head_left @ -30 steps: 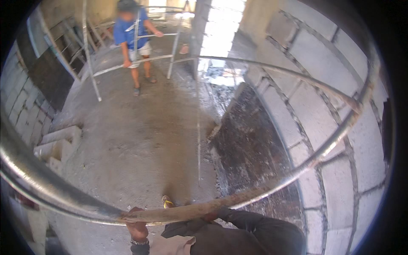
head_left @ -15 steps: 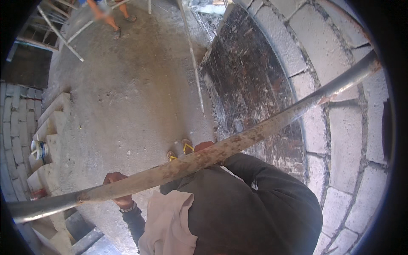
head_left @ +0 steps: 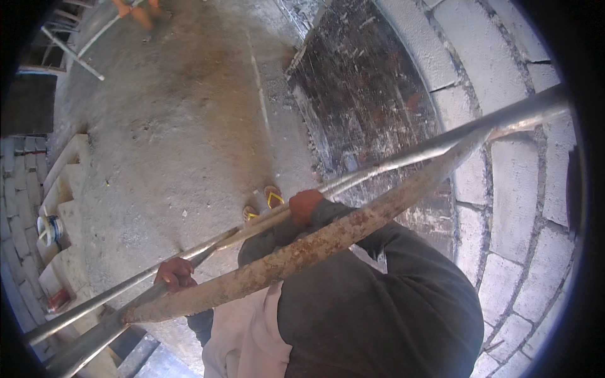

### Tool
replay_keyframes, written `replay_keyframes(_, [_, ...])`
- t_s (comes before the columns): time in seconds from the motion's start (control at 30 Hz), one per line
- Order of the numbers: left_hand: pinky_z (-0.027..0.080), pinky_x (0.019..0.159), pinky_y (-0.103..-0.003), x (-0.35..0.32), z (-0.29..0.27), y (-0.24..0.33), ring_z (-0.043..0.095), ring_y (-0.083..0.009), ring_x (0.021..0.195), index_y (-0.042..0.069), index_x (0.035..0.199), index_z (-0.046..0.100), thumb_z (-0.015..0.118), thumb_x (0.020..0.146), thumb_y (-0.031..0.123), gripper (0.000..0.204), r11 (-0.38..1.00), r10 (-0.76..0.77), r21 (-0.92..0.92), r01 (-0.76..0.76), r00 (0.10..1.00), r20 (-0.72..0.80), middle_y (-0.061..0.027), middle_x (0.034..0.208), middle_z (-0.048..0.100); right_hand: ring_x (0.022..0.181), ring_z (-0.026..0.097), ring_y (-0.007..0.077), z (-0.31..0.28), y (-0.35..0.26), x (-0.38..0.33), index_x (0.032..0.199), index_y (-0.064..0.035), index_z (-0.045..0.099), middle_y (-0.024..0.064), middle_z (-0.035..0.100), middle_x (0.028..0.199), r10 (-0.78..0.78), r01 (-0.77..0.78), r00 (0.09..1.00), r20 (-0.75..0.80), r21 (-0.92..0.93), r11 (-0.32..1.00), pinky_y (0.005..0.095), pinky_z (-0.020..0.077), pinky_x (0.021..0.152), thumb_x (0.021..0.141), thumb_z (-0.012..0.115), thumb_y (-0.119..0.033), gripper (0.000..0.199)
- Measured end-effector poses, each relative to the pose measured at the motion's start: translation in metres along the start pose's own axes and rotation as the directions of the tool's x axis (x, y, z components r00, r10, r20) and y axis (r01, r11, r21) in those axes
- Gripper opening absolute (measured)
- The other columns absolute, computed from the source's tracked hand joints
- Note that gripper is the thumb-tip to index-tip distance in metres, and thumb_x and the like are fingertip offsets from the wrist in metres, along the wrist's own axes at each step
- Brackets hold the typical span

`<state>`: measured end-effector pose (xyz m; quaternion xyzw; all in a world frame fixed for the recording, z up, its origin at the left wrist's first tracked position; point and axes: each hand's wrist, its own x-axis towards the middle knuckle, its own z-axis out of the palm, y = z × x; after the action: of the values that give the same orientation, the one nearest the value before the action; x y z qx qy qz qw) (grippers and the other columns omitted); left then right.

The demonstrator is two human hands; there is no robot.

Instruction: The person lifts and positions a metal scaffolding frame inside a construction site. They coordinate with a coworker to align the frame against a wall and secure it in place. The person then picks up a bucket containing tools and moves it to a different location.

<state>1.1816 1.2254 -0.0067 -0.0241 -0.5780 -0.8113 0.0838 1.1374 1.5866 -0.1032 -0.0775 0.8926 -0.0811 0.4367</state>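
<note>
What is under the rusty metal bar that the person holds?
Under the rusty bar you see the concrete floor, yellow sandals and the person's dark sleeve. The feet are mostly covered. The left hand and right hand grip the thinner pipe.

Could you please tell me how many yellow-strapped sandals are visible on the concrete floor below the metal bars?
2. One yellow-strapped sandal lies just left of the person's right hand on the thin grey metal bar; the other sits beside it, lower left. More could be hidden behind the person's body.
</note>
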Motion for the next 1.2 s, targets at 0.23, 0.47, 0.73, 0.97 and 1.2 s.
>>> replay_keyframes(0.23, [0.037, 0.047, -0.031, 0.014, 0.022, 0.009, 0.039, -0.0131, 0.047, 0.003, 0.068, 0.055, 0.056, 0.089, 0.054, 0.055, 0.991, 0.061, 0.12, -0.051, 0.995, -0.084, 0.0003, 0.049, 0.035, 0.081, 0.069, 0.0323, -0.039, 0.003, 0.012, 0.083, -0.0068, 0.072, 0.0158, 0.07, 0.083, -0.06, 0.057, 0.998, -0.03, -0.068, 0.996, 0.0433, 0.0548, 0.073, 0.066, 0.066, -0.026, 0.027])
replay_keyframes(0.47, [0.032, 0.043, -0.028, 0.037, 0.05, 0.009, 0.037, -0.0126, 0.044, 0.003, 0.069, 0.054, 0.055, 0.086, 0.061, 0.06, 0.976, 0.134, 0.191, -0.107, 0.982, -0.136, 0.0008, 0.049, 0.035, 0.08, 0.069, 0.0319, -0.059, 0.015, 0.031, 0.085, -0.0083, 0.072, 0.0157, 0.07, 0.084, -0.068, 0.058, 0.991, -0.112, -0.094, 0.994, 0.0433, 0.055, 0.073, 0.066, 0.065, -0.025, 0.026])
replay_keyframes(0.73, [0.029, 0.04, -0.027, 0.037, 0.045, 0.0, 0.033, -0.0091, 0.041, 0.002, 0.067, 0.054, 0.056, 0.085, 0.062, 0.063, 0.963, 0.189, 0.226, -0.148, 0.966, -0.174, 0.0018, 0.046, 0.035, 0.078, 0.069, 0.0309, -0.065, 0.012, 0.026, 0.082, -0.0083, 0.073, 0.0149, 0.07, 0.081, -0.069, 0.062, 0.994, -0.089, -0.086, 0.994, 0.0432, 0.0553, 0.071, 0.068, 0.064, -0.026, 0.024])
replay_keyframes(0.97, [0.032, 0.04, -0.029, 0.037, 0.053, -0.002, 0.037, -0.0127, 0.04, 0.002, 0.067, 0.053, 0.06, 0.086, 0.055, 0.057, 0.967, 0.193, 0.214, -0.136, 0.942, -0.274, -0.0005, 0.046, 0.038, 0.071, 0.069, 0.0322, -0.041, 0.024, 0.037, 0.079, -0.0099, 0.073, 0.0149, 0.069, 0.076, -0.133, 0.126, 0.985, -0.106, -0.068, 0.99, 0.0446, 0.0552, 0.067, 0.066, 0.064, -0.029, 0.025])
replay_keyframes(1.2, [0.037, 0.042, -0.031, 0.034, 0.053, -0.005, 0.047, -0.0151, 0.048, 0.003, 0.062, 0.055, 0.069, 0.081, 0.051, 0.053, 0.977, 0.16, 0.19, -0.1, 0.93, -0.332, -0.0039, 0.051, 0.047, 0.075, 0.069, 0.0322, -0.049, 0.021, 0.037, 0.078, -0.0093, 0.072, 0.0148, 0.069, 0.077, -0.14, 0.123, 0.983, -0.122, -0.143, 0.982, 0.0457, 0.0545, 0.068, 0.067, 0.063, -0.031, 0.026])
